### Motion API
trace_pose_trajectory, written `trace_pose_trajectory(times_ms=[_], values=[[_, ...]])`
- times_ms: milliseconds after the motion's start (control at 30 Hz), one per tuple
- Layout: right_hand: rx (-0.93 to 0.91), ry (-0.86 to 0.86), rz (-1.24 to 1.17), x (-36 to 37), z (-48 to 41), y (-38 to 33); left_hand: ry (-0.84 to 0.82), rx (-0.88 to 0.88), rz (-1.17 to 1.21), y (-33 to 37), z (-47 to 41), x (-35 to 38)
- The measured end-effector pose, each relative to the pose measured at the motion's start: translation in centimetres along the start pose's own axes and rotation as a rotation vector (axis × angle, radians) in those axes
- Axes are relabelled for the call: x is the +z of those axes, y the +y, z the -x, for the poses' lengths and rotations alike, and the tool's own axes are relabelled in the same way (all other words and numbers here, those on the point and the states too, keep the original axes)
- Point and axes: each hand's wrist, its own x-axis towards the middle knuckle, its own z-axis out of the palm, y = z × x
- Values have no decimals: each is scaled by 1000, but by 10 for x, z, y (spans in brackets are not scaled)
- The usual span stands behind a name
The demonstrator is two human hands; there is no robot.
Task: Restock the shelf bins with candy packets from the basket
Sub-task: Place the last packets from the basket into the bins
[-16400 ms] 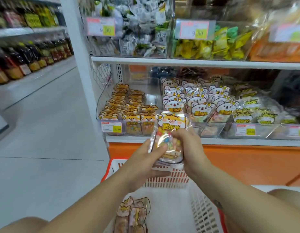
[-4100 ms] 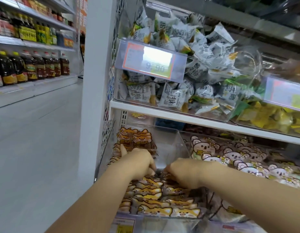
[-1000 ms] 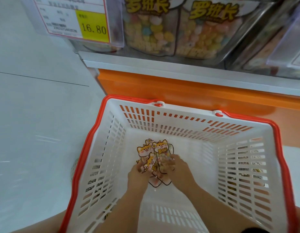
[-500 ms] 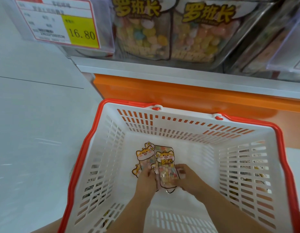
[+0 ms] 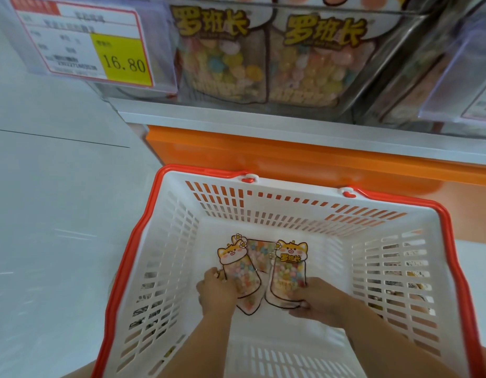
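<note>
Both hands reach down into the white basket with an orange rim. My left hand grips the lower edge of a clear candy packet with a cartoon cat top. My right hand grips the bottom of a second, like packet beside it. A third packet lies partly under the two, between them. Above, the clear shelf bin holds more of the same packets standing upright behind its front wall.
A price label reading 16.80 hangs on the bin's left front. The shelf's white edge and orange base stand just beyond the basket. Pale floor spreads to the left. Another clear bin sits at the right.
The two packets that lay together in the basket have been drawn apart, one in each hand. The camera has moved closer to the shelf bin.
</note>
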Motion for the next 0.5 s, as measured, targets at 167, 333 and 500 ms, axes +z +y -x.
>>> trace_pose_trajectory(times_ms=[167,333,500], values=[[-116,100,91,2,10,-2,-58,-49,4,-2,-5,9],[-181,196,150,16,16,-18,-76,155,-27,23,20,11],[-270,131,192,53,45,-32,-97,435,-87,49,71,0]])
